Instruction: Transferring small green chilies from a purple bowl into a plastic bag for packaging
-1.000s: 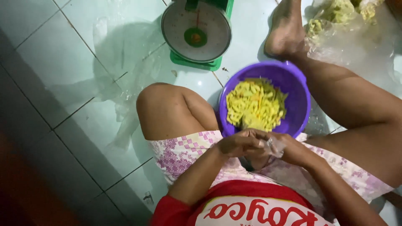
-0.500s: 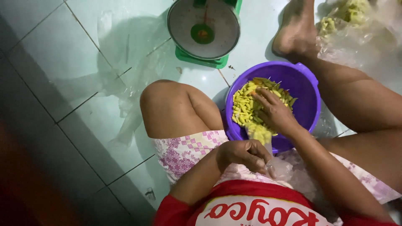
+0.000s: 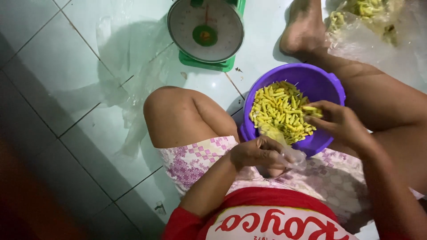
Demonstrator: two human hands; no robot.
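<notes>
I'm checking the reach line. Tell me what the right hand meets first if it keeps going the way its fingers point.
The right hand points left over the purple bowl. It would likely meet the yellow snack sticks first, though its height above them is unclear.

A floor (image 3: 66, 58) of large pale green-white glazed tiles with dark grout lines fills the scene, glossy and brightly lit toward the top, falling into deep shadow at the lower left, where a dark reddish-brown edge (image 3: 18, 200) cuts the corner.
</notes>
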